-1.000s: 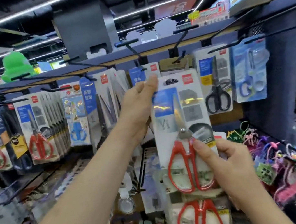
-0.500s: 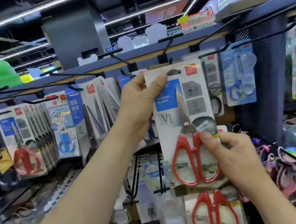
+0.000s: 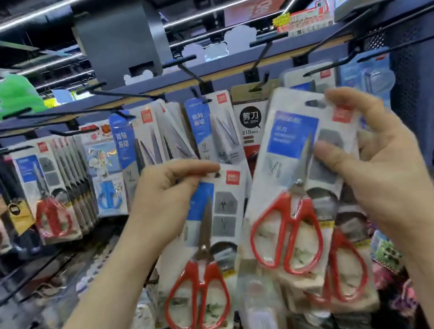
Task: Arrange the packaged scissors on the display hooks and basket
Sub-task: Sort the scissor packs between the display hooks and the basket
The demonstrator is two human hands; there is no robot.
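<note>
Two packs are held, lower pack point(image 3: 219, 219) pinched by left hand point(image 3: 170, 198), tilted pack point(image 3: 290, 165) gripped by right hand point(image 3: 385, 169); hook point(image 3: 259, 58) may be missed through tilt.

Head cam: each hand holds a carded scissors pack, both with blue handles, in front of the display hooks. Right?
One thing is off: the handles are red, not blue. The head view shows the left hand pinching the left pack by its top, and the right hand gripping the right pack, both in front of the display hooks. Both have red handles.
</note>
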